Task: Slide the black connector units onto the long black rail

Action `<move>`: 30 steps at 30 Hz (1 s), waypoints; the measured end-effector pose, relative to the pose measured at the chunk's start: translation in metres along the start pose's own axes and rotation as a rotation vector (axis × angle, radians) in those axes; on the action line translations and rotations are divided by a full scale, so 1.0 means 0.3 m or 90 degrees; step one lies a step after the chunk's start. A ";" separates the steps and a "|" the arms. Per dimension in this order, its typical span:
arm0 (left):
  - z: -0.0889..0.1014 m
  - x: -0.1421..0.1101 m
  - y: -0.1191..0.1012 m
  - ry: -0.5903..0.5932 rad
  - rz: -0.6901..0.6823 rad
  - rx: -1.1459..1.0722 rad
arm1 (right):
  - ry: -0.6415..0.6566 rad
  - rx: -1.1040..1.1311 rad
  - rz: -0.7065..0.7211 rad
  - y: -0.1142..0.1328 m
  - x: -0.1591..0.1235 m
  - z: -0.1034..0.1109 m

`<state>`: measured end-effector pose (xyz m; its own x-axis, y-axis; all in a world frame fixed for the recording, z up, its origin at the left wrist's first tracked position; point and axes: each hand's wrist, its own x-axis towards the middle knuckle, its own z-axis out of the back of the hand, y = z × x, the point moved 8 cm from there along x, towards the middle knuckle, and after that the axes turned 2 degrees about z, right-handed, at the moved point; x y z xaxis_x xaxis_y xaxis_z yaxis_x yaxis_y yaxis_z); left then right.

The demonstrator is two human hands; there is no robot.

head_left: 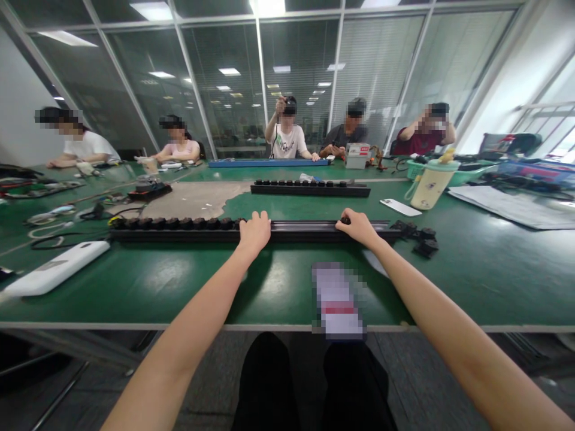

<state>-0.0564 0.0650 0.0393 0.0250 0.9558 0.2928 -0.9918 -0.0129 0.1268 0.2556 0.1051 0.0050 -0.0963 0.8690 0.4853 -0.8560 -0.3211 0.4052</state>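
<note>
The black rail (305, 234) is laid left to right on the table (139, 299); toward its right end, a black piece (345, 220) is pinched by the right hand (361, 228); the mid-rail left hand's (256, 230) grip cannot be told.

Readable text: none; white shirt (288, 141), lettering blurred; grey box (357, 158), red label (364, 149) illegible; cup (432, 187), dark mark too small to read

Bare black rail (305, 228) between left hand (255, 231) and right hand (357, 227): passable. Black module row (179, 224) blocks leftward, loose modules (426, 247) rightward.
</note>
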 end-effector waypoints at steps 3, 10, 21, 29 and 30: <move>-0.001 0.001 0.003 -0.006 -0.003 0.001 | 0.000 0.005 0.006 0.003 0.001 0.002; -0.006 0.007 0.002 -0.002 -0.008 -0.004 | 0.004 0.008 0.016 -0.002 -0.002 0.004; -0.009 0.013 0.018 -0.004 -0.021 -0.006 | 0.011 -0.049 -0.027 -0.036 -0.007 -0.004; -0.017 0.017 0.024 -0.009 -0.021 -0.012 | 0.010 -0.053 -0.031 -0.037 -0.007 -0.012; -0.019 0.019 0.026 -0.010 -0.021 -0.013 | 0.007 -0.052 -0.033 -0.038 -0.007 -0.012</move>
<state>-0.0648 0.0719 0.0366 0.0592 0.9507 0.3043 -0.9928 0.0244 0.1169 0.2637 0.1084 -0.0035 -0.0553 0.8880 0.4566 -0.8983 -0.2439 0.3655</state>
